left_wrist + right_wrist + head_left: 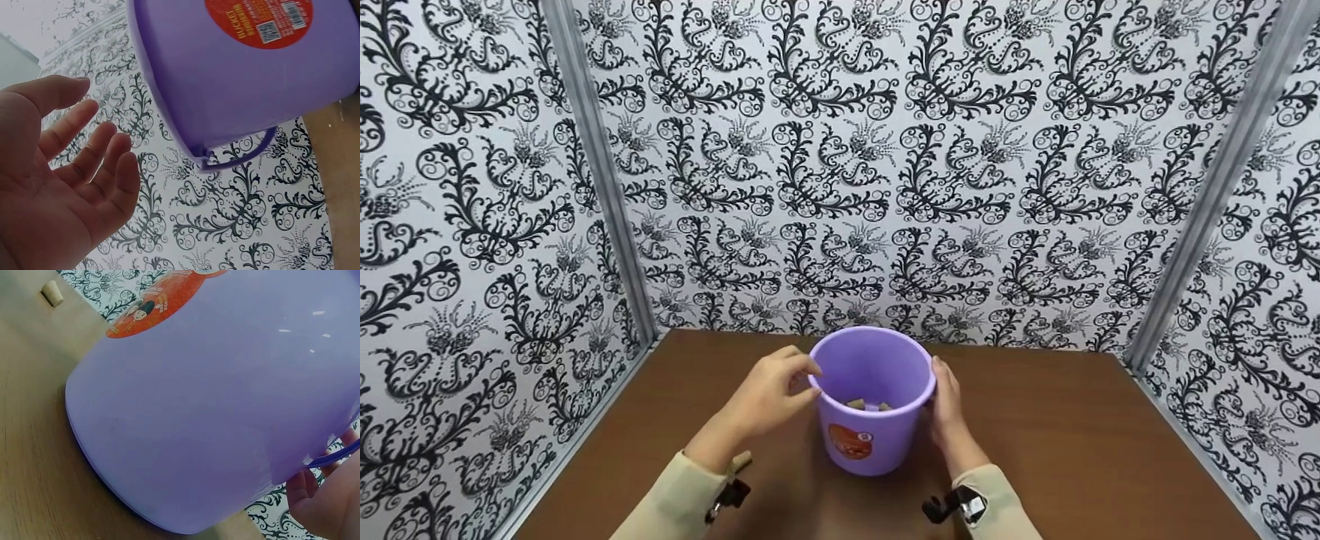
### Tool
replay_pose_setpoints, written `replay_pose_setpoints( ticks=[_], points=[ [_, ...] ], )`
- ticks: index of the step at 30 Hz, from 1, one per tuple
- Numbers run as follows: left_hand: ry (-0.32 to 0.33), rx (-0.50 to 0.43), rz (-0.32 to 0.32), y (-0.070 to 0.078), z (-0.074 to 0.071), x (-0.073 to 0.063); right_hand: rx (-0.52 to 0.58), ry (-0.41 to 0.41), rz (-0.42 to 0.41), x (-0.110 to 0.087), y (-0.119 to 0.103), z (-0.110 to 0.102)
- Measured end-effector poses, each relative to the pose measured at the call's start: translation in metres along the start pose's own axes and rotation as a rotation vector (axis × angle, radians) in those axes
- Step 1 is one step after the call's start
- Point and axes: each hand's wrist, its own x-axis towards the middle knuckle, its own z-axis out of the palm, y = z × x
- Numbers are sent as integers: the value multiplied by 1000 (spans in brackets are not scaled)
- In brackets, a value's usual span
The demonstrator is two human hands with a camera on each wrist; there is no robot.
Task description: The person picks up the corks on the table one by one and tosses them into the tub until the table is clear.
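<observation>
A purple plastic bucket (872,442) with a red-orange label stands on the brown table. Down inside it lie small tan corks (856,404). My right hand (946,401) holds the bucket at its right rim, by the handle (337,454); part of that hand is out of the right wrist view. At the left rim is my left hand (771,386), its fingers loosely bent. The left wrist view shows this hand (73,174) palm up, apart from the bucket wall and holding nothing. One more cork (52,293) lies on the table near the left sleeve, partly hidden in the head view.
The wooden table (1057,442) reaches back to a wall (900,165) papered in black and white scrolls. Similar panels close in the left and right sides, with grey posts (600,172) at the corners. Small black cameras (727,499) sit on both wrists.
</observation>
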Motion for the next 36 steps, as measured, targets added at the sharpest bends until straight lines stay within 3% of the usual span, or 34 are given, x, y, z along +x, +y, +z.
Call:
replay_pose_setpoints(
  ticks=[14,23,36],
  points=[
    [51,-35,-52,-30,17,-32,-20,5,3,0,-1,0],
    [57,24,-105,-46,27,-46,-4,-10,-12,1,0,0],
    [29,94,-219,-69,23,-72,-17,-2,-13,1,1,0]
  ],
)
